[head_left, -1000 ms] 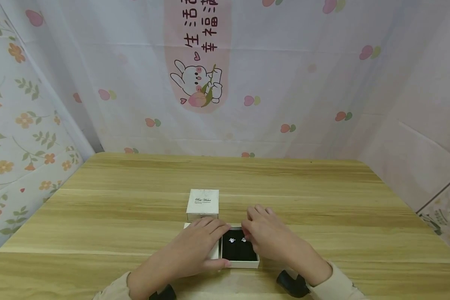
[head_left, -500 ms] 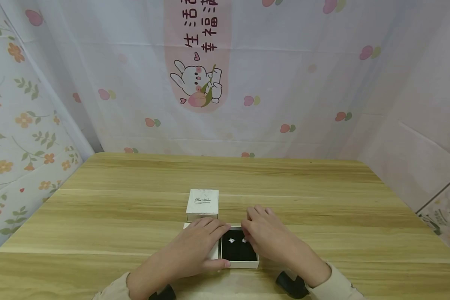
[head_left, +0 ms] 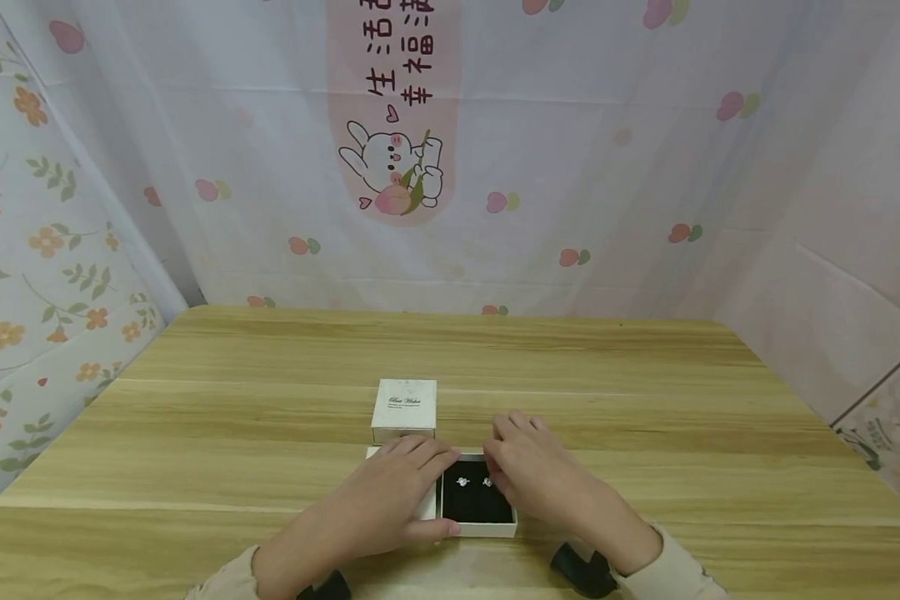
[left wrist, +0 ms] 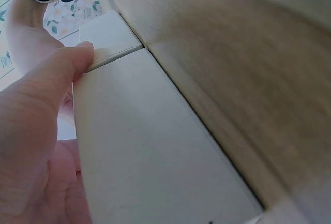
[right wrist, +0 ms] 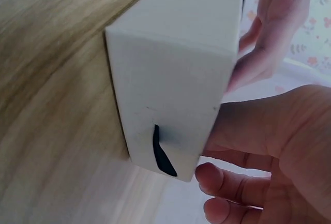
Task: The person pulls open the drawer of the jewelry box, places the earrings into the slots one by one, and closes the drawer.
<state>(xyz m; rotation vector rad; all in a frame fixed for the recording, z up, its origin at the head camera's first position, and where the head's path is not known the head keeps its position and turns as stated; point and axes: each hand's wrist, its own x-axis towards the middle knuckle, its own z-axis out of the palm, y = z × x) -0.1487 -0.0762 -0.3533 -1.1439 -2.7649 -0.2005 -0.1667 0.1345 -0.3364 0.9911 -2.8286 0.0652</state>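
Note:
A small white jewelry box stands pulled out like a drawer, its tray [head_left: 487, 529] lined with a black pad [head_left: 476, 506]. Two sparkling stud earrings sit in the pad: the left earring [head_left: 462, 482] is in full view, the right earring [head_left: 487, 482] partly covered by fingers. My left hand [head_left: 390, 500] spans the box from above and grips it, thumb on the near side, fingers on the far side. From the right, my right hand [head_left: 536, 471] reaches over the tray's edge and pinches the right earring; its fingertips are partly hidden. A black ribbon tab [right wrist: 160, 154] hangs on the tray's end.
Behind the left hand stands another white box [head_left: 405, 408] with "Best Wishes" lettering. Both lie on a wood-grain table [head_left: 607, 367]. A printed cloth [head_left: 570, 150] hangs at the back, and black wrist devices [head_left: 585, 571] sit below the wrists.
Hardly anything moves. Both hands stay at the box, and the right fingers shift only very slightly at the right earring.

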